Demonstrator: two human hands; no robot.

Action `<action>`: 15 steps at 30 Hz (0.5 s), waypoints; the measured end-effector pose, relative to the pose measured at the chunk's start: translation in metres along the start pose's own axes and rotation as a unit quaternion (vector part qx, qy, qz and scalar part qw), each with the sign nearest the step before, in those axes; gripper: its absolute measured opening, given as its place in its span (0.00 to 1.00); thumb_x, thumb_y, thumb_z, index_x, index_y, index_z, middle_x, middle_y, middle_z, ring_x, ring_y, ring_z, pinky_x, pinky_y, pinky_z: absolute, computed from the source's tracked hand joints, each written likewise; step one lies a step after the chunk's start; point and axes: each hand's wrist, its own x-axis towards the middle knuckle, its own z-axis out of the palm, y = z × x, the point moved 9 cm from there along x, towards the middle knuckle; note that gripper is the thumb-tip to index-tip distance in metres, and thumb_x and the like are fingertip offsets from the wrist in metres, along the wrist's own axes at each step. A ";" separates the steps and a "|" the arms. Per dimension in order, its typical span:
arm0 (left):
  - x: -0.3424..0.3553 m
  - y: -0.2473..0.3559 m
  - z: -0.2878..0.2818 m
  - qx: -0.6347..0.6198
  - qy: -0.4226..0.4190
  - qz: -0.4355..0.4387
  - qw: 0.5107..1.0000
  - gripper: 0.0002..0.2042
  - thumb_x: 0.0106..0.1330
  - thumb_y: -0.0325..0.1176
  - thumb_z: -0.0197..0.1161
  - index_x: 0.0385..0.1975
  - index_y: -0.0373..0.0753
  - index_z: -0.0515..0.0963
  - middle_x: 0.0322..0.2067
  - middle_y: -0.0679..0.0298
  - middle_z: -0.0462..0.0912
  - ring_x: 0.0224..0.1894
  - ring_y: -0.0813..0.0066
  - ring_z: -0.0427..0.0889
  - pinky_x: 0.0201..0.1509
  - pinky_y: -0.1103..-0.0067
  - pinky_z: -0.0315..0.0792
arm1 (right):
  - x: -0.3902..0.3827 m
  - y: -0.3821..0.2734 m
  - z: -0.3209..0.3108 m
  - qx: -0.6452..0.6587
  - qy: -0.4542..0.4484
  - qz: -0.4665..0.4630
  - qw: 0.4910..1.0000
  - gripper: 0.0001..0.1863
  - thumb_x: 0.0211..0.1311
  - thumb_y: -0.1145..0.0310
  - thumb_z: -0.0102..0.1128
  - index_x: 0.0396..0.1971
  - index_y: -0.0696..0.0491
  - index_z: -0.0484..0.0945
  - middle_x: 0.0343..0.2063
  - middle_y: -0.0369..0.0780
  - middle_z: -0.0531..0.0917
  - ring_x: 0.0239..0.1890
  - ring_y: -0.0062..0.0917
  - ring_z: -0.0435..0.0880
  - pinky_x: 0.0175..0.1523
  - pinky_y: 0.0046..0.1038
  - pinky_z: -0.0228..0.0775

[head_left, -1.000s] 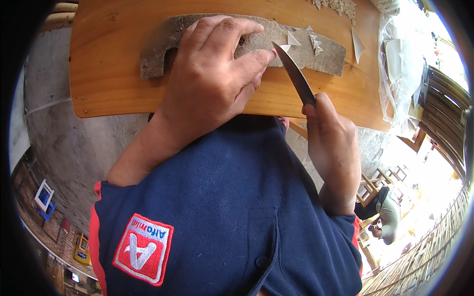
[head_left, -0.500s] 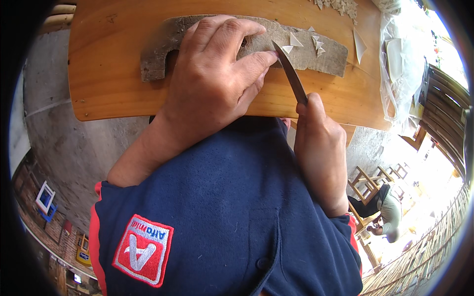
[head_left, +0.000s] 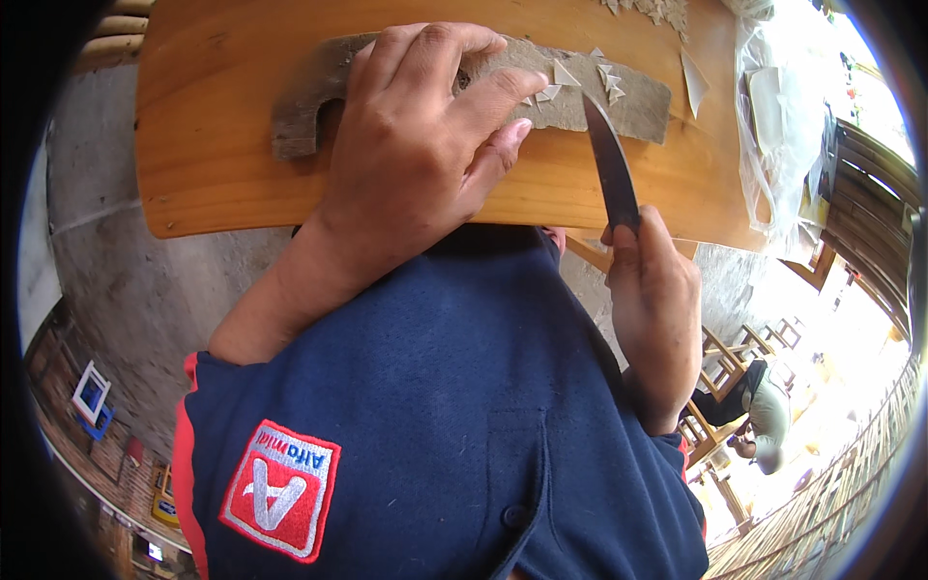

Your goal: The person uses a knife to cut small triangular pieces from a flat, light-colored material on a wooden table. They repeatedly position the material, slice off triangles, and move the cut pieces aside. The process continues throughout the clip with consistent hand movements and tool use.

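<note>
My left hand (head_left: 416, 135) is curled over a weathered grey board (head_left: 643, 108) lying on the wooden table, gripping it, with a fingertip near small pale triangular pieces (head_left: 547, 93). More triangles (head_left: 612, 85) sit to their right on the board. My right hand (head_left: 652, 275) is closed round the handle of a dark-bladed knife (head_left: 611, 164), the blade angled up toward the board with its tip just right of my left fingers.
The wooden table (head_left: 208, 116) carries pale chips (head_left: 662, 14) at the back, a loose triangle (head_left: 694, 85) and clear plastic bags (head_left: 764, 130) on the right. A person (head_left: 764, 416) is bent among wooden stools (head_left: 720, 362) at lower right.
The knife and my right hand have shifted right and a little down from half a second ago. My left index finger has lifted slightly, and my left thumb tip now shows lower.
</note>
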 end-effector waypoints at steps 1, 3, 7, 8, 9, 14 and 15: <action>0.001 0.002 0.002 0.010 -0.013 0.002 1.000 0.16 0.61 0.29 0.74 0.50 0.48 0.89 0.52 0.60 0.83 0.53 0.60 0.79 0.59 0.66 0.74 | 0.000 0.000 -0.001 0.006 0.010 -0.001 1.000 0.06 0.73 0.74 0.61 0.40 0.58 0.72 0.26 0.54 0.84 0.33 0.54 0.86 0.34 0.49 0.75; 0.002 0.005 0.005 0.027 -0.030 0.008 0.999 0.17 0.61 0.31 0.74 0.51 0.49 0.89 0.54 0.60 0.82 0.54 0.60 0.78 0.60 0.65 0.72 | 0.001 0.000 -0.001 0.007 0.022 -0.008 1.000 0.06 0.73 0.75 0.61 0.41 0.58 0.72 0.27 0.54 0.85 0.34 0.54 0.87 0.35 0.49 0.76; 0.003 0.009 0.007 0.051 -0.047 0.020 0.997 0.17 0.61 0.33 0.74 0.51 0.51 0.89 0.57 0.60 0.80 0.56 0.61 0.76 0.62 0.65 0.69 | 0.007 -0.003 0.007 -0.004 0.011 -0.021 1.000 0.06 0.73 0.75 0.59 0.41 0.58 0.72 0.27 0.54 0.85 0.34 0.54 0.87 0.35 0.50 0.77; 0.003 0.008 0.008 0.051 -0.048 0.016 0.997 0.17 0.61 0.33 0.74 0.51 0.50 0.89 0.57 0.60 0.80 0.56 0.61 0.76 0.63 0.65 0.69 | 0.009 -0.003 0.008 -0.006 0.006 -0.020 1.000 0.05 0.74 0.75 0.59 0.42 0.58 0.72 0.27 0.55 0.85 0.34 0.54 0.87 0.36 0.50 0.77; 0.002 0.007 0.008 0.048 -0.048 0.010 0.998 0.17 0.61 0.33 0.74 0.51 0.50 0.89 0.58 0.60 0.80 0.56 0.61 0.76 0.63 0.65 0.69 | 0.010 -0.004 0.009 -0.012 0.003 -0.021 1.000 0.05 0.74 0.75 0.59 0.42 0.58 0.72 0.27 0.55 0.85 0.34 0.55 0.87 0.36 0.50 0.77; 0.002 0.006 0.007 0.048 -0.035 0.019 0.998 0.16 0.62 0.33 0.74 0.50 0.49 0.90 0.58 0.60 0.80 0.52 0.62 0.75 0.60 0.67 0.69 | 0.013 -0.008 0.012 -0.023 -0.010 -0.021 0.999 0.05 0.74 0.74 0.58 0.42 0.57 0.72 0.28 0.56 0.84 0.33 0.55 0.86 0.35 0.51 0.76; 0.002 0.006 0.007 0.043 -0.033 0.018 0.998 0.16 0.62 0.33 0.74 0.50 0.48 0.90 0.58 0.60 0.80 0.51 0.63 0.75 0.59 0.67 0.69 | 0.013 -0.009 0.013 -0.020 -0.010 -0.022 0.999 0.05 0.74 0.74 0.58 0.42 0.57 0.72 0.27 0.56 0.84 0.33 0.55 0.86 0.35 0.51 0.76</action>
